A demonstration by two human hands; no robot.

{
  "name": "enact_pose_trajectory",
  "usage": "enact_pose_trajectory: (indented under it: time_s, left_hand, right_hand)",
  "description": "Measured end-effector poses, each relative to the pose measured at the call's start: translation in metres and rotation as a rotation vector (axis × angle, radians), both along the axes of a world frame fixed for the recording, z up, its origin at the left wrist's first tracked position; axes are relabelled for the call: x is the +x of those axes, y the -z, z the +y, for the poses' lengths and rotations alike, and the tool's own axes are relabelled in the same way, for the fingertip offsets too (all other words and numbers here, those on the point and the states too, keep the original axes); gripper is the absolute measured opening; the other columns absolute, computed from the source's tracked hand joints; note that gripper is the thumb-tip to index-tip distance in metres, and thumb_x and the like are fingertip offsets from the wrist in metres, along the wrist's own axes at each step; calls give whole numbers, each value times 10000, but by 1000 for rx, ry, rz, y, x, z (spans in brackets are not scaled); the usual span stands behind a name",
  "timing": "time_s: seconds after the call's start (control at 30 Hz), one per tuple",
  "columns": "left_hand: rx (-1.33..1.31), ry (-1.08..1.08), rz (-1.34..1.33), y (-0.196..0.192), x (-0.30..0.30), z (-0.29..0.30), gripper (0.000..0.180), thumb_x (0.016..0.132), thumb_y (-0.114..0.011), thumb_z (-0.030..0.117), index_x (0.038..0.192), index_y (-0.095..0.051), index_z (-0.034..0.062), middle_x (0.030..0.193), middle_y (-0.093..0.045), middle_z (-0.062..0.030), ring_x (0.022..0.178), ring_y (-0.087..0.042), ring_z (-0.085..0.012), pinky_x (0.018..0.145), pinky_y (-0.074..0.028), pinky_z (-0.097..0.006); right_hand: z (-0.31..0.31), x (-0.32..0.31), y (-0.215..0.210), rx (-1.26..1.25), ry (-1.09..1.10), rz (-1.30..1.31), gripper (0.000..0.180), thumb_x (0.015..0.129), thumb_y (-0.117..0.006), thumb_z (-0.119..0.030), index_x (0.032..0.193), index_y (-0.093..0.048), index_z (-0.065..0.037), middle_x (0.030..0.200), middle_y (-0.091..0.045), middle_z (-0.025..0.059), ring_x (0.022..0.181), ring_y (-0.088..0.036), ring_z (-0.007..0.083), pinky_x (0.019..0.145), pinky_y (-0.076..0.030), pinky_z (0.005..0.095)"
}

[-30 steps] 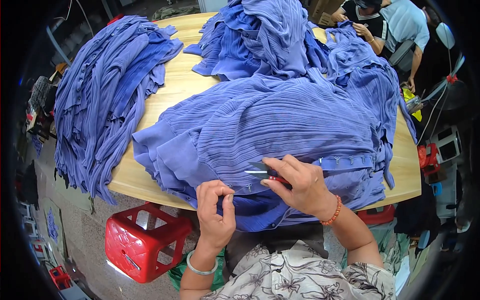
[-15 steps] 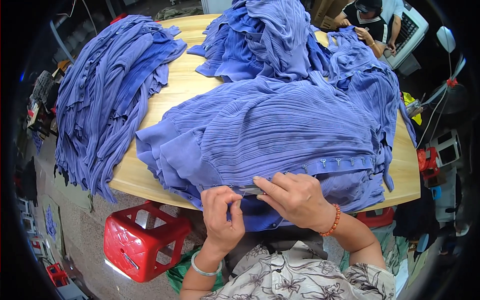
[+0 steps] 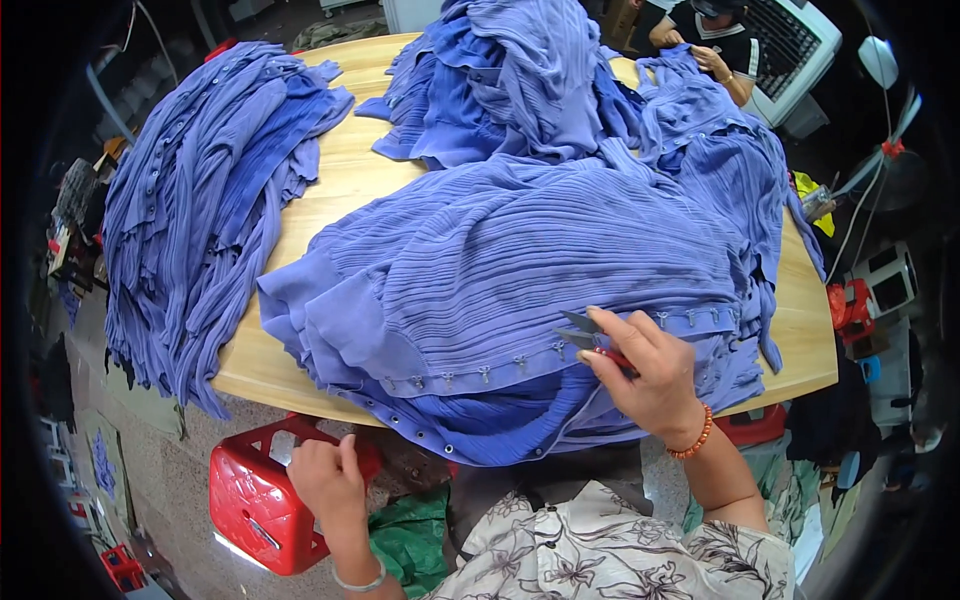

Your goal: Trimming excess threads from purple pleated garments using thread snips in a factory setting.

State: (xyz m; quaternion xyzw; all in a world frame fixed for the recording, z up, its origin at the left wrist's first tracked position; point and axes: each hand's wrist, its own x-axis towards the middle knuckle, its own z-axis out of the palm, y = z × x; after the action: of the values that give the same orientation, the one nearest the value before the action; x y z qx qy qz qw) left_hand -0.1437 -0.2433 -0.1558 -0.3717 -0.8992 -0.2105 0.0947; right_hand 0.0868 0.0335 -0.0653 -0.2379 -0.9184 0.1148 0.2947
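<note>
My right hand (image 3: 645,375) grips a pair of thread snips (image 3: 585,332), whose blades stand apart just above the edge of a blue-purple ribbed cardigan (image 3: 560,240). Along that edge runs a band with several small pale loops or thread ends (image 3: 485,375). A second, darker band with round buttons (image 3: 420,434) hangs in a curve over the table's front edge. Away from the cloth, my left hand (image 3: 328,478) hovers by the red stool, its thumb apart from loosely curled fingers. I see nothing in it.
More blue-purple garments lie in a heap at the left (image 3: 215,170) and a pile at the back (image 3: 530,90) of the wooden table (image 3: 350,170). A red stool (image 3: 245,500) stands below the front edge. Far right, a co-worker (image 3: 715,50) handles similar cloth.
My left hand has left the cardigan's edge and moved left and down over the stool. My right hand has drawn right and slightly up with the snips. The edge band shows more fully.
</note>
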Motion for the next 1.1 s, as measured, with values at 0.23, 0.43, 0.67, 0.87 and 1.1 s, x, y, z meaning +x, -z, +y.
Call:
enact_pose_trajectory:
  time_s: [0.23,0.43,0.67,0.87,1.1]
  left_hand:
    - [471,458,-104,-44,53,87,348,753,-810,47,1065,-655,46,1003,-613,-114,914,-580,-315,797,-457,-423]
    - [368,515,16,-34,61,144,344,773,-777,88,1096,-672,41,1019,-593,-87,921,-566,-292,799,-416,-411]
    - [418,499,84,-28,61,144,206,788,-746,39,989,-704,58,918,-622,-61,860,-579,-265,751,-419,-401]
    - [488,519,-11,-26,58,140,159,828,-676,-8,973,-652,52,924,-633,-83,852,-581,-284,782,-431,-395]
    - [623,495,-368,-33,60,123,177,828,-603,-91,951,-606,37,931,-620,-117,882,-563,-292,820,-439,-379]
  right_hand:
    - [-1,6,7,-19,1,5,454,790,-814,-124,1217,-673,-57,740,-568,52,563,-566,186,506,-440,304]
    - [-2,8,8,-41,9,-27,434,828,-785,-245,1215,-665,-90,809,-607,46,582,-611,231,522,-486,339]
    - [2,9,14,-57,-3,-24,411,835,-775,-243,1201,-667,-92,817,-615,40,600,-619,229,542,-499,335]
    - [5,10,15,-68,-7,-29,401,832,-775,-236,1188,-670,-83,818,-619,40,605,-621,227,544,-500,335]
    - [8,14,15,-47,-46,-30,417,818,-783,-252,1185,-673,-86,766,-575,30,579,-593,209,523,-477,320]
